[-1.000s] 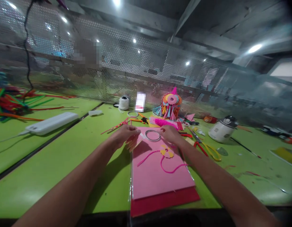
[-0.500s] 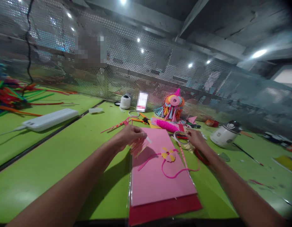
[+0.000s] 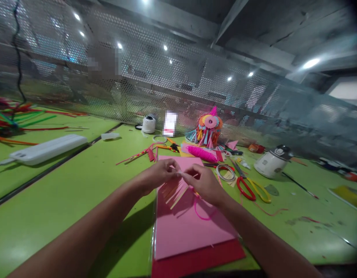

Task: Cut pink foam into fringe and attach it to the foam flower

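Both hands meet above a pink paper sheet, fingers closed. My left hand pinches a strip of fringed paper, its thin pink and cream strands hanging down over the sheet. My right hand pinches at the same top edge, where a small whitish strip, seemingly tape, lies between the fingertips. Under the right hand a loop of pink cord rests on the sheet; the flower joined to it is mostly hidden. A red sheet sticks out beneath the pink one.
To the right lie a tape roll and scissors with red and yellow handles. Behind are a pink yarn bundle, a tasselled paper ornament and pliers. A white container stands right; a power strip lies left.
My right hand has left the tape roll and moved left to meet my left hand at the fringed paper. It now covers the flower. The tape roll lies on the table.
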`<state>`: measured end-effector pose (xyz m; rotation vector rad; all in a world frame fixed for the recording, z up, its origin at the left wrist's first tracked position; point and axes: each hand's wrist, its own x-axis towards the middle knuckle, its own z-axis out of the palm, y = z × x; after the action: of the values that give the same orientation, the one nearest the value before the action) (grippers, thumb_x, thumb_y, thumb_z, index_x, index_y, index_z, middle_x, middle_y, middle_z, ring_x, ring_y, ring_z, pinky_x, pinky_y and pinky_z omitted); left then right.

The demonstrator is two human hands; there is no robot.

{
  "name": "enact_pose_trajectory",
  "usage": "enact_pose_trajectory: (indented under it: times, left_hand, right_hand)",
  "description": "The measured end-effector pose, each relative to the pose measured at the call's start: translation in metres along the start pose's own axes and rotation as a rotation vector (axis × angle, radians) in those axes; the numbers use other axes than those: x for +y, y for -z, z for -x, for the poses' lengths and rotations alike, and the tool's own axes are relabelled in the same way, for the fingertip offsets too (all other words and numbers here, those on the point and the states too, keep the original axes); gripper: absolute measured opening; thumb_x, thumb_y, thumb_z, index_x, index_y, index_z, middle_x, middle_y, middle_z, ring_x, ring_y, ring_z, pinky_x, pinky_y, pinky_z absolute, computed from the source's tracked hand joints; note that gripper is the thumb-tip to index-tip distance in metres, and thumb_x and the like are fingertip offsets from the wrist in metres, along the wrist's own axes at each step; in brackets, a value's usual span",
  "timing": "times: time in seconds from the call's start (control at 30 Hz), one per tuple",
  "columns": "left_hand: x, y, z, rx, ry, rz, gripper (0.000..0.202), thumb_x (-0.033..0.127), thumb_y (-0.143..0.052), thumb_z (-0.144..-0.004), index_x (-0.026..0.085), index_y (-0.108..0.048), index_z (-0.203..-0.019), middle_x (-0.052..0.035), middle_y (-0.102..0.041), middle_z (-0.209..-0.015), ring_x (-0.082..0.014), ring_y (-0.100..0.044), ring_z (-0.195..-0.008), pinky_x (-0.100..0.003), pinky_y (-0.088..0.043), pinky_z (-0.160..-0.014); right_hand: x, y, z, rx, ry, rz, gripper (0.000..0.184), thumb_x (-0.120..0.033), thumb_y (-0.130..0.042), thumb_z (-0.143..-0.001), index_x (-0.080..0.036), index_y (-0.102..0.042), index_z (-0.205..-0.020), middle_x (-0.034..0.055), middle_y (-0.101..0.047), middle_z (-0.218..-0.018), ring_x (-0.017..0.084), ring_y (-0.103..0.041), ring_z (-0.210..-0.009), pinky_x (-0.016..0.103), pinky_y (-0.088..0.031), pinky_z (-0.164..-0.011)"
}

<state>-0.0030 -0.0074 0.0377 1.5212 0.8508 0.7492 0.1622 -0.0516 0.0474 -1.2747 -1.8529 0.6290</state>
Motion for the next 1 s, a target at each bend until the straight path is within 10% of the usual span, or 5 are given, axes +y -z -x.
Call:
enact_pose_trajectory:
  times: [1.0]
  left_hand:
    - [-0.005,-0.01,-0.005,0.143,0.006,-0.06,0.02,0.032,-0.057,-0.069,0.014,-0.053,-0.063,0.0046,-0.044,-0.05,-0.0066,-0.034,-0.044,-0.02,-0.024,-0.045]
  right_hand:
    - [0.021,0.001,0.005,-0.134,-0.357,-0.608,0.019,-0.027,-0.072,-0.065,-0.012,-0.06,-0.065,-0.004,-0.055,-0.049,0.003,-0.041,-0.038,0.017,-0.029,-0.04]
